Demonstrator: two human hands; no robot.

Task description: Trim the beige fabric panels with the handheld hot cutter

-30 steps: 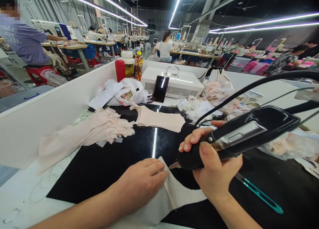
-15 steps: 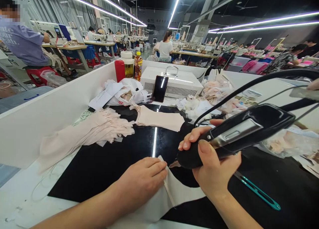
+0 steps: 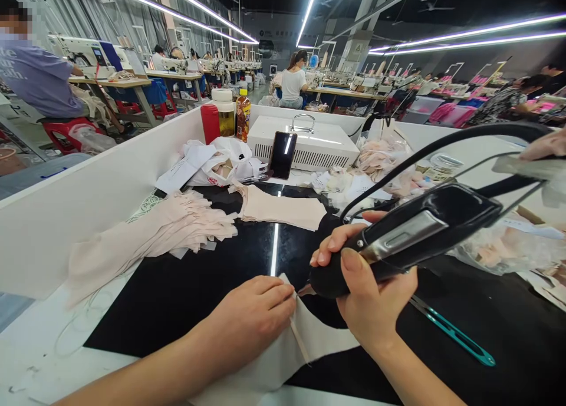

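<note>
My right hand (image 3: 374,294) is closed around a black corded handheld tool (image 3: 411,229) with a silver lever on its side. Its narrow metal tip (image 3: 306,290) points left and sits right by the fingertips of my left hand (image 3: 256,323). Those fingers are pressed together on the top end of a pale fabric piece (image 3: 316,335), pinching it against the black work surface (image 3: 186,300). Along that fabric runs a thin folded strip (image 3: 300,341), partly hidden under my fingers. To the right of my right wrist lie teal-handled tweezers (image 3: 460,335).
Stacked pale fabric pieces (image 3: 154,232) lie at left, and a smaller stack (image 3: 283,207) lies ahead. Behind stand a white vented box (image 3: 327,141), a leaning phone (image 3: 283,154), a bottle (image 3: 243,116) and bagged scraps (image 3: 382,152). A thick black cable (image 3: 424,155) arches at right. Another person's hand (image 3: 546,145) shows at the right edge.
My right hand and the tool have shifted slightly left, with the tip closer to my left fingertips. The left hand keeps its place on the fabric. More of the hand at the right edge shows.
</note>
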